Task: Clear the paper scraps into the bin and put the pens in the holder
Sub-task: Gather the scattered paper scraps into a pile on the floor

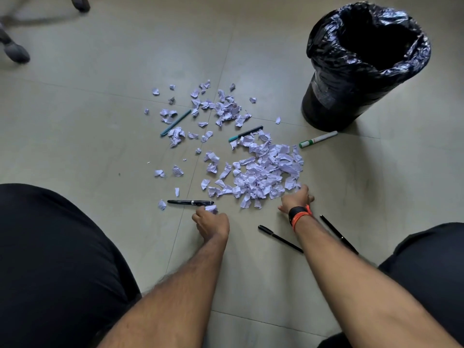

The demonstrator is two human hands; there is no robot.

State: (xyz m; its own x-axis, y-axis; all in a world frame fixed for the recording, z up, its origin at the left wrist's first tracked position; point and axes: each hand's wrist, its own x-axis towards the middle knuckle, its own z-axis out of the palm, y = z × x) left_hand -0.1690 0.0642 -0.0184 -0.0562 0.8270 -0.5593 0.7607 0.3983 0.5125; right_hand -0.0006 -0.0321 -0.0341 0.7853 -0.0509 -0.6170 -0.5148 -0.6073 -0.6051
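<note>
White paper scraps (261, 169) lie scattered over the tiled floor, thickest just ahead of my right hand. My left hand (211, 223) is curled around a paper scrap (211, 209), right below a black pen (190, 202). My right hand (296, 198) rests at the near edge of the big pile, fingers spread on the scraps. Two black pens (280, 238) lie beside my right wrist. A teal pen (175, 122), a dark pen with teal tip (245, 133) and a white-green marker (317, 139) lie farther out. The bin (326, 96), lined with a black bag, stands at far right.
My knees in dark trousers fill the lower left (55, 259) and lower right (426, 259). Chair castors (16, 52) stand at the far left corner. No pen holder is in view.
</note>
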